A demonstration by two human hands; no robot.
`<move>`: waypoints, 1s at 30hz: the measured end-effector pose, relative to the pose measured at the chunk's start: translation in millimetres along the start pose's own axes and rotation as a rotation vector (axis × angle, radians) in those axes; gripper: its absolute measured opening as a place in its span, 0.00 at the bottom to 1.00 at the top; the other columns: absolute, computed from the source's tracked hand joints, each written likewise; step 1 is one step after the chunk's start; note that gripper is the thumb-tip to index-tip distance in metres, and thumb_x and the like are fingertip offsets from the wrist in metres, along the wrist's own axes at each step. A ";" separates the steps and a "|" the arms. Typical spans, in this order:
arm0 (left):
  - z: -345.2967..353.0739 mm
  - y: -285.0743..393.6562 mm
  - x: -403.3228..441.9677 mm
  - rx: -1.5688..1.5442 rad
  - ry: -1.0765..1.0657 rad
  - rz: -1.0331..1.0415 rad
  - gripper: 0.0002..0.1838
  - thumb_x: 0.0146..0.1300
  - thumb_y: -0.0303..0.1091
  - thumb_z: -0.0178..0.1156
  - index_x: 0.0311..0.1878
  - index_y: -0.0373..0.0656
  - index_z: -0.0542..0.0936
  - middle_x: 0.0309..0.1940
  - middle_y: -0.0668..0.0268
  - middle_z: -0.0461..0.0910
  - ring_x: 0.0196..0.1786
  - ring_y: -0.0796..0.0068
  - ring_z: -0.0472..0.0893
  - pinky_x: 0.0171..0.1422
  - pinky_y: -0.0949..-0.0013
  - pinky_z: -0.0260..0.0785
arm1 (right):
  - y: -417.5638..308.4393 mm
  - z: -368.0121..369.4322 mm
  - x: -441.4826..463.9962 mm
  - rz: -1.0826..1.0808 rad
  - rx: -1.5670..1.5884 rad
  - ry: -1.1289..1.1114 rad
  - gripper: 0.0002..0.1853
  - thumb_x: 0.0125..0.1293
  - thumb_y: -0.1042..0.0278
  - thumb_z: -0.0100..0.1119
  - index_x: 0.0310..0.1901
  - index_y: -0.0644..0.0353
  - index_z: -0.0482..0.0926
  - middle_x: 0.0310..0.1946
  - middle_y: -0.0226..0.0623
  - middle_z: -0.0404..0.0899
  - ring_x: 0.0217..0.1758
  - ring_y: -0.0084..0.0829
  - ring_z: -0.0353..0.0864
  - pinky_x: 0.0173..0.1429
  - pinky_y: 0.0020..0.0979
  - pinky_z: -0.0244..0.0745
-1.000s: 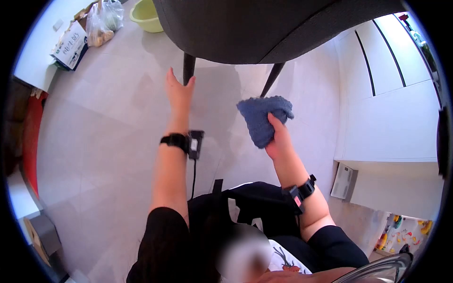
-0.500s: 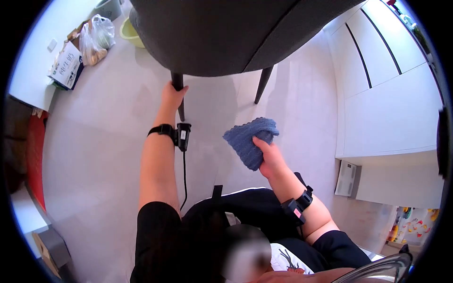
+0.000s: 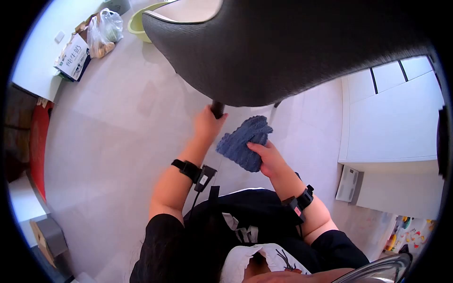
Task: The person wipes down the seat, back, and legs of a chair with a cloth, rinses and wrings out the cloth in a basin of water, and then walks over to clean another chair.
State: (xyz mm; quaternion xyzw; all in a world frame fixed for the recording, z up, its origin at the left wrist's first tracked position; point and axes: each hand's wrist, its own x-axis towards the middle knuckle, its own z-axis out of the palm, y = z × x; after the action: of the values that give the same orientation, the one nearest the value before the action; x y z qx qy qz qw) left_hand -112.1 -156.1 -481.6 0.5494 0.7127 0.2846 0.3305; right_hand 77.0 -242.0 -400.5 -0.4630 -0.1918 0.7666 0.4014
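A dark chair (image 3: 292,52) fills the top of the view, tilted, with a light seat pad showing at its upper left. My left hand (image 3: 209,123) is wrapped round one of its dark legs (image 3: 217,109), just below the chair body. To the right of it, my right hand (image 3: 266,155) grips a folded blue-grey cloth (image 3: 243,143), thumb on top. The cloth hangs in the air below the chair and does not touch it. Each forearm wears a black strap with a small device.
At the upper left are a pale green basin (image 3: 137,26), a plastic bag (image 3: 104,35) and a white-and-blue carton (image 3: 74,57). White cabinets (image 3: 391,118) line the right side. A grey box (image 3: 51,235) is at the lower left.
My left hand, open a second ago, took hold of the chair leg. The chair has since swung round and come nearer. The cloth in my right hand has moved down and slightly left.
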 end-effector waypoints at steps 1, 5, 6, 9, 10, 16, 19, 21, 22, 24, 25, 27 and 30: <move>2.8 2.5 -8.4 -0.007 -0.030 0.014 0.30 0.50 0.51 0.70 0.48 0.37 0.76 0.41 0.49 0.82 0.47 0.50 0.81 0.50 0.56 0.73 | 0.2 0.6 -3.8 0.026 -0.032 -0.011 0.25 0.61 0.77 0.60 0.61 0.64 0.68 0.52 0.38 0.77 0.56 0.35 0.77 0.60 0.35 0.72; 20.9 2.2 -24.8 0.069 -0.097 0.085 0.30 0.51 0.50 0.69 0.50 0.39 0.75 0.42 0.50 0.81 0.47 0.49 0.80 0.50 0.55 0.72 | 0.6 4.1 -5.9 0.036 -0.131 -0.113 0.26 0.61 0.76 0.61 0.61 0.65 0.67 0.54 0.40 0.75 0.59 0.35 0.75 0.64 0.38 0.69; 24.9 -0.4 -24.9 0.043 -0.110 0.059 0.28 0.53 0.49 0.68 0.51 0.40 0.75 0.43 0.50 0.80 0.49 0.49 0.79 0.51 0.55 0.72 | 1.8 5.4 -6.0 0.035 -0.150 -0.121 0.26 0.61 0.76 0.61 0.61 0.65 0.67 0.54 0.39 0.75 0.59 0.35 0.75 0.65 0.38 0.69; 47.7 -30.2 -16.7 -0.020 -0.167 0.083 0.25 0.55 0.46 0.66 0.51 0.41 0.75 0.44 0.49 0.79 0.50 0.48 0.78 0.52 0.55 0.71 | 5.0 4.2 -2.1 0.013 -0.166 -0.170 0.27 0.61 0.76 0.62 0.62 0.65 0.66 0.54 0.39 0.75 0.59 0.33 0.74 0.64 0.35 0.69; 51.1 -36.4 -16.8 -0.021 -0.173 0.135 0.24 0.56 0.44 0.66 0.51 0.41 0.75 0.43 0.50 0.80 0.49 0.49 0.79 0.52 0.55 0.72 | 7.3 2.3 -1.5 0.001 -0.163 -0.189 0.27 0.61 0.76 0.62 0.62 0.65 0.66 0.55 0.38 0.75 0.58 0.31 0.74 0.64 0.34 0.69; -4.8 -47.9 -35.2 -0.596 -0.507 0.131 0.25 0.59 0.41 0.63 0.58 0.40 0.73 0.48 0.58 0.79 0.46 0.64 0.79 0.54 0.61 0.70 | 10.4 4.3 -3.3 0.005 -0.267 -0.152 0.30 0.59 0.73 0.65 0.63 0.65 0.65 0.55 0.39 0.75 0.58 0.31 0.74 0.63 0.33 0.70; -44.4 -57.7 -43.5 -0.747 -0.792 0.153 0.29 0.60 0.43 0.63 0.61 0.38 0.72 0.50 0.61 0.78 0.48 0.71 0.78 0.57 0.64 0.69 | 13.1 16.8 -6.2 -0.048 -0.476 -0.149 0.33 0.58 0.69 0.67 0.63 0.65 0.64 0.54 0.41 0.75 0.57 0.32 0.75 0.61 0.32 0.70; -57.2 -56.6 -65.6 -0.893 -0.993 0.230 0.30 0.60 0.44 0.64 0.62 0.37 0.71 0.52 0.61 0.78 0.49 0.72 0.77 0.59 0.64 0.68 | 16.5 23.0 -5.7 -0.092 -0.722 -0.143 0.34 0.58 0.68 0.68 0.64 0.66 0.63 0.54 0.43 0.75 0.57 0.32 0.75 0.61 0.33 0.71; -55.7 -45.8 -76.1 -0.870 -0.900 0.229 0.31 0.56 0.40 0.68 0.60 0.35 0.71 0.51 0.62 0.78 0.51 0.72 0.77 0.59 0.67 0.68 | 17.3 24.9 -6.1 -0.111 -0.844 -0.142 0.35 0.57 0.67 0.68 0.64 0.66 0.62 0.54 0.43 0.75 0.57 0.32 0.75 0.60 0.33 0.71; -60.2 -34.6 -77.9 -0.765 -0.866 0.117 0.32 0.54 0.34 0.69 0.61 0.34 0.70 0.53 0.61 0.77 0.51 0.71 0.77 0.59 0.66 0.69 | 22.7 26.9 -5.8 -0.170 -0.770 -0.084 0.32 0.59 0.68 0.66 0.63 0.65 0.63 0.50 0.41 0.75 0.54 0.30 0.76 0.58 0.32 0.71; -65.5 -28.4 -79.0 -0.708 -0.840 0.067 0.32 0.53 0.32 0.70 0.61 0.34 0.70 0.53 0.61 0.77 0.52 0.70 0.77 0.59 0.66 0.69 | 24.4 25.6 -5.1 -0.204 -0.733 -0.063 0.31 0.60 0.68 0.65 0.62 0.65 0.63 0.49 0.40 0.75 0.53 0.29 0.76 0.57 0.31 0.72; -94.9 -4.8 -76.4 -1.009 -0.598 0.081 0.31 0.53 0.27 0.68 0.61 0.35 0.70 0.53 0.61 0.77 0.52 0.70 0.77 0.60 0.65 0.69 | 29.3 20.5 1.8 -0.472 -0.585 0.049 0.25 0.62 0.71 0.62 0.59 0.64 0.65 0.44 0.37 0.73 0.47 0.26 0.75 0.53 0.29 0.72; -151.9 38.2 -87.2 -1.260 -0.104 0.389 0.27 0.53 0.18 0.62 0.59 0.35 0.71 0.52 0.61 0.77 0.54 0.68 0.77 0.63 0.62 0.68 | 32.7 3.6 7.2 -0.848 -0.601 0.232 0.16 0.62 0.76 0.57 0.51 0.61 0.67 0.36 0.32 0.68 0.38 0.22 0.69 0.45 0.26 0.69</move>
State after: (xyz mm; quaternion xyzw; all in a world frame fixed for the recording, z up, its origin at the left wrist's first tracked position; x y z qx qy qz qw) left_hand -192.9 -238.3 -344.3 0.3828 0.2808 0.6747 0.5652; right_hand 57.8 -255.7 -424.5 -0.5209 -0.5278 0.3920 0.5444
